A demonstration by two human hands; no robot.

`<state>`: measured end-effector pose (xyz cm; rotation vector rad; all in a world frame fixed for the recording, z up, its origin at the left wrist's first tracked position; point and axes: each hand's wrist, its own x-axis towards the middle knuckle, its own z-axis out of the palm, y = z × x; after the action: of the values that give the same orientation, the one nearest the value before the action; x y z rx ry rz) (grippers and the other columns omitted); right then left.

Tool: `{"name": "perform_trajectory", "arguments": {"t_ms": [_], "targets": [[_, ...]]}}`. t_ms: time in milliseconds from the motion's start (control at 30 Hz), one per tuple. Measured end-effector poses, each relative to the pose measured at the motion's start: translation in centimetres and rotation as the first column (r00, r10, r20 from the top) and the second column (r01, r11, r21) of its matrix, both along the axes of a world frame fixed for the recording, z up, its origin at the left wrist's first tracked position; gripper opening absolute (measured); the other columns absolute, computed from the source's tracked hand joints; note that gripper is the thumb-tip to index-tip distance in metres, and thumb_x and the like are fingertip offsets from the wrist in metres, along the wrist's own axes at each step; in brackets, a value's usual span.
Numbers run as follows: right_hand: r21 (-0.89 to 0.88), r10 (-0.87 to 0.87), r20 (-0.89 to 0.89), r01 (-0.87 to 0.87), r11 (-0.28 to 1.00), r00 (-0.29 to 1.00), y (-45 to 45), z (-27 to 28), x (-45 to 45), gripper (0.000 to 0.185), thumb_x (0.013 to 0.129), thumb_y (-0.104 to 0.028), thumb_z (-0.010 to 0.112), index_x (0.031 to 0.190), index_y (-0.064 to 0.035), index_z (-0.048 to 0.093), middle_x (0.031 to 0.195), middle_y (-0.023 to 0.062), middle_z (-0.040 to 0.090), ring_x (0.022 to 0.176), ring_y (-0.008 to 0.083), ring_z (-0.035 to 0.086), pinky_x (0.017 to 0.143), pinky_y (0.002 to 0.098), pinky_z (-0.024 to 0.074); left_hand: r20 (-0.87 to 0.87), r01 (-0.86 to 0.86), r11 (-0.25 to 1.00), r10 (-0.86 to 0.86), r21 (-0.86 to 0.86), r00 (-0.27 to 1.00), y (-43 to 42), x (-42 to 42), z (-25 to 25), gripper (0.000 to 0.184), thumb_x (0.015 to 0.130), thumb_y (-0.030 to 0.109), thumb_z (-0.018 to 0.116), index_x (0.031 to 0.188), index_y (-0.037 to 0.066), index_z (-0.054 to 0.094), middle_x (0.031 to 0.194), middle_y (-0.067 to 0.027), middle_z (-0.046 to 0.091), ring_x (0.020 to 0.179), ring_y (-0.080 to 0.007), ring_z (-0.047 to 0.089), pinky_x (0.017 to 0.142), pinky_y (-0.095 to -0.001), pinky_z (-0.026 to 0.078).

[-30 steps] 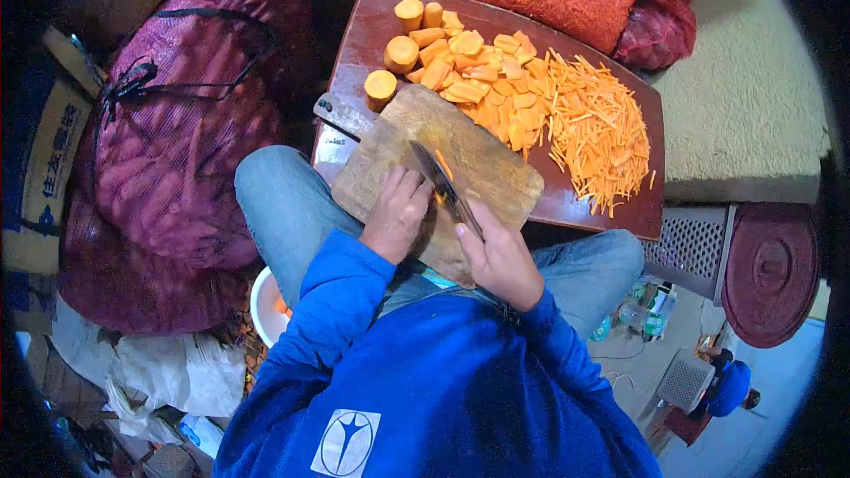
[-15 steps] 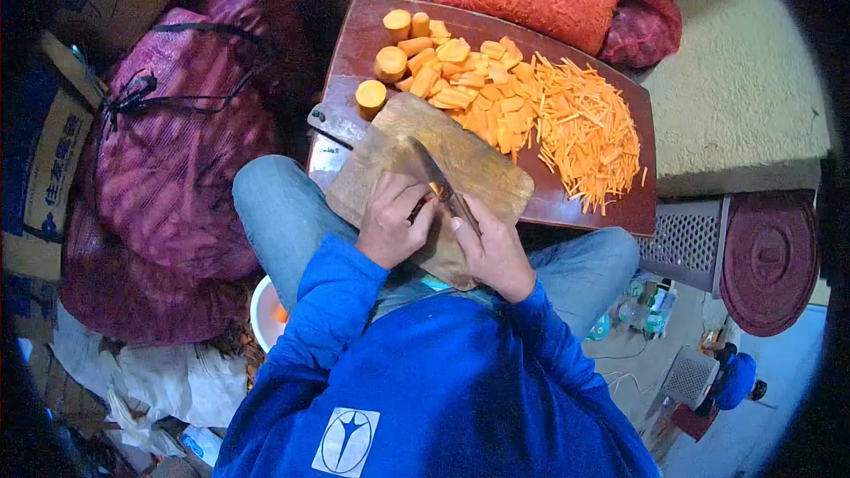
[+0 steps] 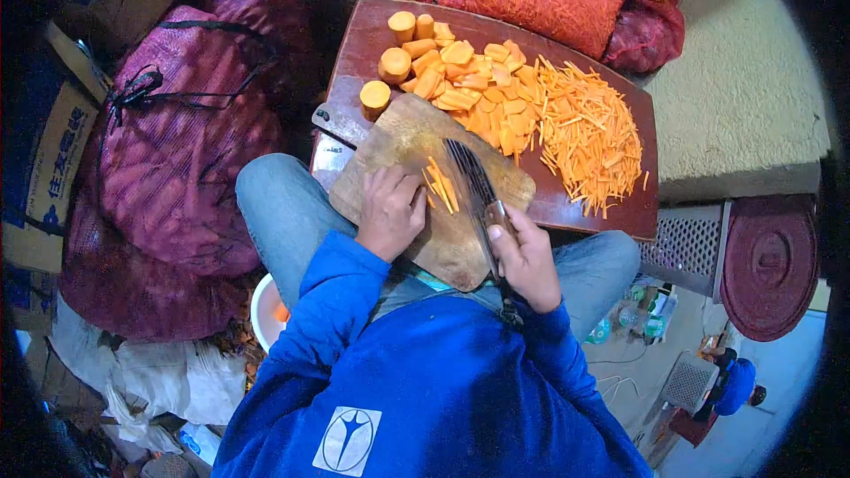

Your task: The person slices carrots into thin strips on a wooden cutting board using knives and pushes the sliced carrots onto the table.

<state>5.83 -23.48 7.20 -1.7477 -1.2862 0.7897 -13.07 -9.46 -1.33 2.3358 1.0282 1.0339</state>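
My right hand (image 3: pixel 529 258) grips the handle of a knife (image 3: pixel 474 173), its blade blurred and tilted up over the right part of a wooden cutting board (image 3: pixel 460 252). Several cut carrot strips (image 3: pixel 441 187) lie on the board, left of the blade. Next to the strips, my left hand (image 3: pixel 390 212) rests on the board with its fingers curled together; what they hold, if anything, is hidden. Beyond the board sit carrot slices (image 3: pixel 487 88) and a heap of carrot sticks (image 3: pixel 593 137). Upright carrot chunks (image 3: pixel 395 65) stand at the left.
A red-brown table (image 3: pixel 354 53) carries the carrots and, partly, the board. Behind it lies an orange mesh sack (image 3: pixel 531 4). Large purple sacks (image 3: pixel 186 150) stand at left, a white bowl (image 3: pixel 264 314) by my left knee. A person in blue (image 3: pixel 735 387) is far right.
My right hand has moved right with the knife, away from my left hand. Carrot strips now show on the board where the blade was. My left hand has shifted slightly left.
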Motion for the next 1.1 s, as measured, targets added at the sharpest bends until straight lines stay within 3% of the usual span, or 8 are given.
{"name": "perform_trajectory", "arguments": {"t_ms": [100, 200, 333, 500, 667, 767, 867, 1100], "targets": [[-0.174, -0.154, -0.504, 0.074, 0.982, 0.850, -0.7, -1.2, 2.0, 0.032, 0.107, -0.020, 0.061, 0.132, -0.0009, 0.064, 0.072, -0.0042, 0.059, 0.049, 0.0022, 0.045, 0.045, 0.0194, 0.0347, 0.001, 0.008, 0.999, -0.008, -0.041, 1.000, -0.2, -0.9, 0.1, 0.022, 0.078, 0.005, 0.076, 0.100, 0.002, 0.071, 0.100, -0.0141, 0.065, 0.096, -0.0348, 0.061, 0.085, -0.0458, 0.044], [-0.216, -0.205, -0.622, 0.087, 0.973, 0.755, -2.1, -3.4, 4.7, 0.033, 0.107, -0.024, 0.059, 0.131, -0.0008, 0.063, 0.070, -0.0015, 0.059, 0.048, 0.0045, 0.047, 0.043, 0.0209, 0.0361, 0.010, 0.062, 0.993, -0.062, -0.104, 0.998, -0.6, -1.3, 0.8, 0.032, 0.079, 0.001, 0.074, 0.110, 0.000, 0.069, 0.104, -0.0162, 0.065, 0.099, -0.0369, 0.061, 0.088, -0.0474, 0.047], [-0.213, -0.198, -0.685, 0.066, 0.975, 0.701, -2.6, -4.9, 5.4, 0.039, 0.107, -0.027, 0.059, 0.134, 0.0010, 0.061, 0.070, 0.0015, 0.059, 0.045, 0.0058, 0.044, 0.041, 0.0217, 0.0351, -0.011, 0.130, 0.982, -0.133, -0.139, 0.991, -0.5, -1.0, 0.5, 0.040, 0.081, -0.001, 0.072, 0.120, -0.001, 0.066, 0.107, -0.0180, 0.065, 0.100, -0.0391, 0.061, 0.090, -0.0484, 0.050], [-0.283, -0.172, -0.648, -0.025, 0.959, 0.742, -1.4, -5.0, 3.5, 0.047, 0.107, -0.036, 0.060, 0.139, -0.0012, 0.061, 0.068, 0.0011, 0.060, 0.044, 0.0059, 0.047, 0.041, 0.0228, 0.0342, 0.037, 0.135, 0.970, -0.131, -0.203, 0.991, -0.5, -0.6, 0.3, 0.046, 0.081, -0.004, 0.074, 0.126, -0.001, 0.066, 0.107, -0.0199, 0.068, 0.098, -0.0395, 0.064, 0.087, -0.0462, 0.053], [-0.279, -0.093, -0.656, -0.126, 0.952, 0.749, -0.4, -4.1, 1.8, 0.052, 0.108, -0.037, 0.058, 0.145, -0.0006, 0.057, 0.067, -0.0010, 0.058, 0.045, 0.0054, 0.047, 0.042, 0.0220, 0.0356, 0.039, 0.149, 0.981, -0.145, -0.121, 0.989, -0.3, -0.6, -0.5, 0.043, 0.081, -0.005, 0.075, 0.123, -0.002, 0.068, 0.106, -0.0206, 0.068, 0.098, -0.0393, 0.065, 0.087, -0.0454, 0.054], [-0.240, -0.091, -0.776, -0.158, 0.958, 0.625, -0.5, -5.0, 2.2, 0.052, 0.109, -0.038, 0.059, 0.145, -0.0015, 0.057, 0.067, 0.0007, 0.058, 0.044, 0.0064, 0.048, 0.041, 0.0227, 0.0381, 0.065, 0.189, 0.975, -0.183, -0.120, 0.981, -0.2, -0.5, -0.4, 0.041, 0.081, -0.005, 0.074, 0.122, -0.003, 0.068, 0.105, -0.0202, 0.067, 0.099, -0.0396, 0.063, 0.089, -0.0460, 0.052], [-0.264, -0.166, -0.838, -0.121, 0.957, 0.520, -0.8, -5.1, 2.7, 0.048, 0.108, -0.038, 0.060, 0.140, -0.0020, 0.060, 0.066, 0.0037, 0.059, 0.042, 0.0083, 0.048, 0.038, 0.0234, 0.0382, 0.058, 0.247, 0.962, -0.242, -0.117, 0.969, 0.0, 0.1, 0.0, 0.040, 0.082, -0.004, 0.074, 0.121, -0.003, 0.068, 0.103, -0.0190, 0.065, 0.100, -0.0394, 0.061, 0.091, -0.0465, 0.051], [-0.152, -0.169, -0.877, 0.075, 0.986, 0.450, -2.8, -3.4, 7.5, 0.035, 0.110, -0.030, 0.056, 0.133, -0.0037, 0.060, 0.071, 0.0061, 0.063, 0.040, 0.0083, 0.047, 0.036, 0.0230, 0.0350, 0.002, 0.408, 0.912, -0.408, 0.036, 0.913, 2.2, 7.9, 3.0, 0.038, 0.084, -0.001, 0.074, 0.122, 0.000, 0.071, 0.099, -0.0176, 0.064, 0.095, -0.0373, 0.062, 0.082, -0.0450, 0.053]]}}
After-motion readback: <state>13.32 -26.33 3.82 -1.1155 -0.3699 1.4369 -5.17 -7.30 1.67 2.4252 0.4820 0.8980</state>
